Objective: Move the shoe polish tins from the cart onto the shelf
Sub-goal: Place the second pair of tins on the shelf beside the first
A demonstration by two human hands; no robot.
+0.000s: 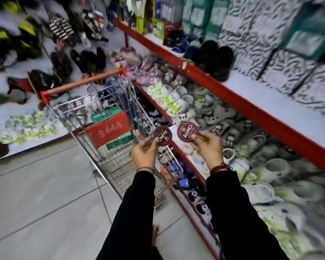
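Note:
My left hand [144, 153] grips a round dark-red shoe polish tin [162, 135] marked "Cherry" by its lower edge, above the near right corner of the wire cart [94, 109]. My right hand [207, 146] holds a second dark-red Cherry tin [187, 131] the same way, over the red edge of a lower shelf. Both tins face me, lids up. Several dark round tins [212, 57] stand on the white upper shelf [261, 96] with its red front edge. A red box [109, 128] and green boxes lie in the cart.
The cart's orange handle [83, 84] points away from me. Lower shelves on the right hold white and pink clogs [176, 98]. Patterned and green boxes [270, 34] fill the back of the upper shelf. Footwear hangs on the left wall. Grey tiled floor [36, 203] lies to my left.

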